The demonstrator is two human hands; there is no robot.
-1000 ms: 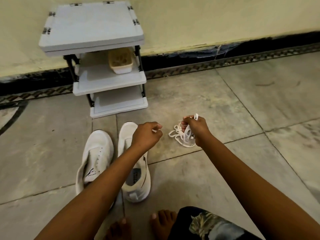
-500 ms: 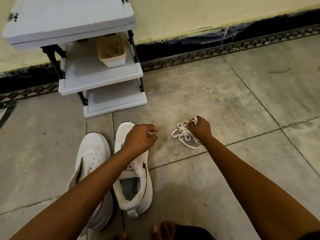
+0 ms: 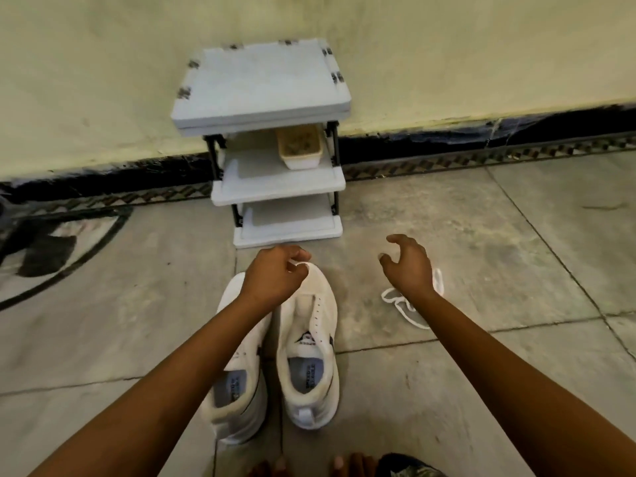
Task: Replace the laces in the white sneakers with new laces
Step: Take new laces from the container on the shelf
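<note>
I'm seeing white fabric sneakers (image 3: 320,304) with black tongue logos, loose white laces (image 3: 409,315), mottled grey floor tiles (image 3: 447,390), a pale grey plastic rack (image 3: 261,84) on black posts, a beige tub (image 3: 299,146) and a black diamond-patterned border strip (image 3: 481,159).

Bare floor (image 3: 499,256) is lying open at left and right. A tiered rack (image 3: 261,91) is blocking the far centre, sneakers (image 3: 309,304) are filling the near centre, and loose laces (image 3: 407,308) are lying just right of them.

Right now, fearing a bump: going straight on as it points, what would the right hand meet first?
The right hand would probably meet the rack's bottom shelf first; depth is unclear.
</note>
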